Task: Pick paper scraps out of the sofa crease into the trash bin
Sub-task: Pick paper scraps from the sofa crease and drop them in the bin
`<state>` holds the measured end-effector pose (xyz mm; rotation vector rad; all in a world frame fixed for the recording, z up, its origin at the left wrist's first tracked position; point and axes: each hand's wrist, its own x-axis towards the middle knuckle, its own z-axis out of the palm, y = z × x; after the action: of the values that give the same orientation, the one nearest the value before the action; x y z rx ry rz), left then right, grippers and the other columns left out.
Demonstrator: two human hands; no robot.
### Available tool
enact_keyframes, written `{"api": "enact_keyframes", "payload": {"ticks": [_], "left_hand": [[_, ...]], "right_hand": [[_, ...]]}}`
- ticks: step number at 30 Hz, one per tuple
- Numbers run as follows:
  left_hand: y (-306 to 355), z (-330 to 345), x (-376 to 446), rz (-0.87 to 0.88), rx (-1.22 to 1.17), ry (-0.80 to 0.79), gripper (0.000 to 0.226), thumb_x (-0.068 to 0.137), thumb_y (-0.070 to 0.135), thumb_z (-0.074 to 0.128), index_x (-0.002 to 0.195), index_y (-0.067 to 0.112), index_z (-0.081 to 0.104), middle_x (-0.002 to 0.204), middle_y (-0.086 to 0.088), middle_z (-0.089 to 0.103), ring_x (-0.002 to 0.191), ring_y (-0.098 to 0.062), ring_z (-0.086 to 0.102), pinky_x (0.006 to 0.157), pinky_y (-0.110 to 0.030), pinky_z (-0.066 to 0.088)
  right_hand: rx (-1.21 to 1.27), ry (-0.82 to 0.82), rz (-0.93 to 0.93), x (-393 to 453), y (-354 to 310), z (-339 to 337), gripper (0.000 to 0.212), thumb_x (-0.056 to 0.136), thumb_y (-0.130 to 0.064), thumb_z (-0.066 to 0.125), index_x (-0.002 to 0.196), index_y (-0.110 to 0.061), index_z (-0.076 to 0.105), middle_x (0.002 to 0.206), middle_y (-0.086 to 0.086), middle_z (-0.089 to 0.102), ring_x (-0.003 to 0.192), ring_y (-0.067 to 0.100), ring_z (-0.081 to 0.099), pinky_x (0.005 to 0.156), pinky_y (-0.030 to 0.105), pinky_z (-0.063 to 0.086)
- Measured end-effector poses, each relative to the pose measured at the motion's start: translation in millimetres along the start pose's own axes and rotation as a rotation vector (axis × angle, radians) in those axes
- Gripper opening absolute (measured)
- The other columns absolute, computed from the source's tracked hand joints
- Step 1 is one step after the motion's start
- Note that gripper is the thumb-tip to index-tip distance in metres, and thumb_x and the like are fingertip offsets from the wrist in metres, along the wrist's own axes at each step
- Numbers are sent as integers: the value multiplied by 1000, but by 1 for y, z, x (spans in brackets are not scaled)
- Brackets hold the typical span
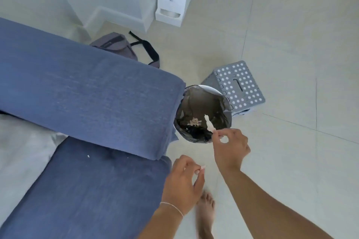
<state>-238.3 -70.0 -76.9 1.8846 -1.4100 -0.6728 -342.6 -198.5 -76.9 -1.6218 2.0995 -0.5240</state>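
Left of both hands lies the blue sofa [81, 87], one white scrap [88, 156] on its seat. The left hand [182, 182] pinches its fingertips together; whether it holds anything I cannot tell. The right hand [230, 146] pinches a paper strip [209, 122] over the black-lined trash bin [223, 101] just beyond it.
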Motion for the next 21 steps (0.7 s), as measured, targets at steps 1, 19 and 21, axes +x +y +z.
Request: {"api": "enact_keyframes", "payload": {"ticks": [1, 19, 21], "left_hand": [[9, 7, 8, -1, 8, -20, 16, 92, 35, 60, 83, 22, 62, 94, 10, 51, 86, -8, 53, 66, -26, 50], [26, 61, 161, -191, 282, -251, 47, 101, 42, 34, 132, 13, 54, 144, -9, 39, 130, -27, 43, 103, -41, 42], [32, 61, 157, -164, 336, -318, 52, 103, 40, 24, 139, 7, 41, 155, -15, 24, 141, -31, 28, 111, -43, 32]], "right_hand": [[11, 4, 8, 14, 0, -1, 11, 85, -35, 64, 78, -31, 72, 102, -10, 63, 108, 20, 49, 93, 42, 33], [163, -91, -45, 70, 28, -1, 21, 90, -17, 55, 100, -24, 73, 113, -1, 54, 106, 21, 51, 96, 38, 39], [193, -92, -63, 70, 16, -2, 21, 91, -17, 55, 100, -24, 73, 113, -2, 55, 107, 19, 51, 97, 37, 40]]}}
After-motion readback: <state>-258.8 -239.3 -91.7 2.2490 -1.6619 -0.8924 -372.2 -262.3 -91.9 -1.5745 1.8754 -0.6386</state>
